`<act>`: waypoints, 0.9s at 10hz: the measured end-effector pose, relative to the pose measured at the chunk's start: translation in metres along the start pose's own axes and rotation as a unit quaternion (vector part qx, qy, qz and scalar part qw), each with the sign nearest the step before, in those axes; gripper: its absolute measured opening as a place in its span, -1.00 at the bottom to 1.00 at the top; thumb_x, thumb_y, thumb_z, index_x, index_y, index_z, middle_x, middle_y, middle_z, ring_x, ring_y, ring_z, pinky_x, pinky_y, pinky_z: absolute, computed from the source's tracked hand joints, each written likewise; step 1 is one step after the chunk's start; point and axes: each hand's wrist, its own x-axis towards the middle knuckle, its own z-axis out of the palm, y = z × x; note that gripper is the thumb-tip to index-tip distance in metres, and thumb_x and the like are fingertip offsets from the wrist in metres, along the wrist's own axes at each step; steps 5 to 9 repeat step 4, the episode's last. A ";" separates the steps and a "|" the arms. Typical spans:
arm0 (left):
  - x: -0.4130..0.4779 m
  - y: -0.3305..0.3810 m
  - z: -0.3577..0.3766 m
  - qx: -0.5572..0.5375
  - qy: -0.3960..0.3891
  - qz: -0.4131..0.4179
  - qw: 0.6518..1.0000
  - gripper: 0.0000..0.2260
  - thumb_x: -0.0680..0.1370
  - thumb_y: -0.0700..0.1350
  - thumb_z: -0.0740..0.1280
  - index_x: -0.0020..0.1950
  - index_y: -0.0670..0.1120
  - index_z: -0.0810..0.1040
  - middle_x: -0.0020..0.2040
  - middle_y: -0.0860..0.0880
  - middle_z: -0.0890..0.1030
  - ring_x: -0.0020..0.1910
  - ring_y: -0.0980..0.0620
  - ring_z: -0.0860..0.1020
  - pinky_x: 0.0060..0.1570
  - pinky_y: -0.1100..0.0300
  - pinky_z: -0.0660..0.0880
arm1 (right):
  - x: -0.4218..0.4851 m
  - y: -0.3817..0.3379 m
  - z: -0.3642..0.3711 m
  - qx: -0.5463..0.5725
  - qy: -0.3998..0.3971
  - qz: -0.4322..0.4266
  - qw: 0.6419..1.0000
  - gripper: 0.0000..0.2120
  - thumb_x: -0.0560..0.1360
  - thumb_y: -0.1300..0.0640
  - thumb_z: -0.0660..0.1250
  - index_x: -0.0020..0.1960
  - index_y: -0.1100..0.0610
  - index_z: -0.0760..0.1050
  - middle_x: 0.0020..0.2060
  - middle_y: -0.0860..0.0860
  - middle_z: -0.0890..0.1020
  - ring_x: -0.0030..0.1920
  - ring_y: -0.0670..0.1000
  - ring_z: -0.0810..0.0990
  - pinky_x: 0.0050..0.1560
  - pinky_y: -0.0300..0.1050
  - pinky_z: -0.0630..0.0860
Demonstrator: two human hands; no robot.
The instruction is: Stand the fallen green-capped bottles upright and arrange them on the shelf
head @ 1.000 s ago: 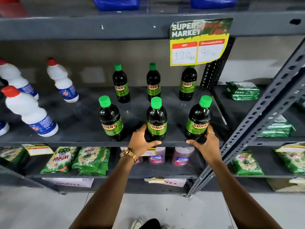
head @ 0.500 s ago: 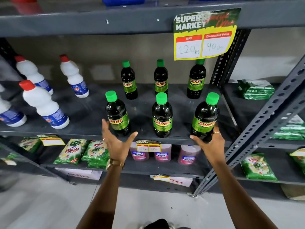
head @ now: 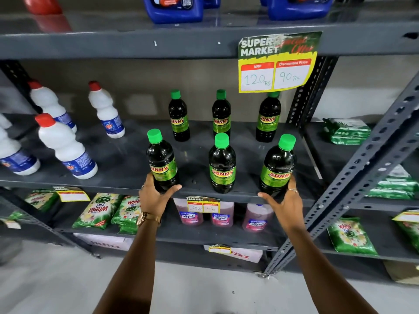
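Several dark green-capped bottles stand upright in two rows on the grey shelf (head: 113, 164). The front row holds a left bottle (head: 161, 160), a middle bottle (head: 222, 164) and a right bottle (head: 278, 166). Behind them stand three more, at back left (head: 179, 118), back middle (head: 221, 116) and back right (head: 268, 118). My left hand (head: 155, 196) wraps the base of the front left bottle. My right hand (head: 284, 201) cups the base of the front right bottle at the shelf's front edge.
White red-capped bottles (head: 65, 148) stand on the same shelf to the left. A yellow price sign (head: 277, 63) hangs from the shelf above. A slanted metal upright (head: 353, 177) runs at the right. Pink bottles (head: 223, 215) and green detergent packs (head: 98, 211) fill the shelf below.
My left hand left the middle front bottle, swung left with fingers apart, and now grips the front left bottle's base. My right hand has stayed on the front right bottle.
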 end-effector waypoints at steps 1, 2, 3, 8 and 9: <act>-0.002 0.003 -0.002 0.006 -0.001 -0.003 1.000 -0.30 0.13 0.30 0.46 0.09 -0.10 0.47 0.02 -0.11 0.67 -0.01 -0.11 0.61 -0.01 0.00 0.54 | -0.004 -0.002 0.000 -0.008 0.002 -0.010 1.000 -0.06 0.27 -0.07 0.56 0.48 0.09 0.13 0.29 0.16 0.52 0.28 0.15 0.49 0.29 0.07 0.44; -0.001 0.004 -0.004 -0.009 -0.014 -0.015 1.000 -0.28 0.11 0.31 0.47 0.09 -0.10 0.46 0.04 -0.12 0.66 0.01 -0.11 0.60 0.01 -0.01 0.54 | 0.000 -0.008 -0.003 0.000 -0.008 -0.004 1.000 -0.02 0.23 -0.02 0.60 0.48 0.13 0.13 0.30 0.15 0.51 0.29 0.13 0.48 0.29 0.01 0.42; -0.002 0.010 -0.005 -0.023 -0.021 -0.005 1.000 -0.25 0.10 0.26 0.52 0.14 -0.11 0.43 0.08 -0.14 0.64 0.06 -0.13 0.58 0.05 -0.02 0.52 | -0.007 -0.013 -0.007 0.051 0.003 -0.005 0.999 0.10 0.18 -0.03 0.62 0.52 0.12 0.06 0.40 0.12 0.41 0.37 0.07 0.40 0.36 -0.02 0.34; -0.012 0.015 -0.015 -0.101 -0.003 -0.022 0.995 -0.07 0.20 0.04 0.62 0.43 -0.10 0.20 0.35 -0.17 0.46 0.31 -0.09 0.43 0.27 0.01 0.37 | -0.044 -0.029 -0.013 0.116 0.080 -0.009 0.990 0.05 0.24 -0.15 0.53 0.55 0.08 0.06 0.51 0.04 0.24 0.45 0.00 0.28 0.45 0.09 0.27; -0.012 0.015 -0.015 -0.101 -0.003 -0.022 0.995 -0.07 0.20 0.04 0.62 0.43 -0.10 0.20 0.35 -0.17 0.46 0.31 -0.09 0.43 0.27 0.01 0.37 | -0.044 -0.029 -0.013 0.116 0.080 -0.009 0.990 0.05 0.24 -0.15 0.53 0.55 0.08 0.06 0.51 0.04 0.24 0.45 0.00 0.28 0.45 0.09 0.27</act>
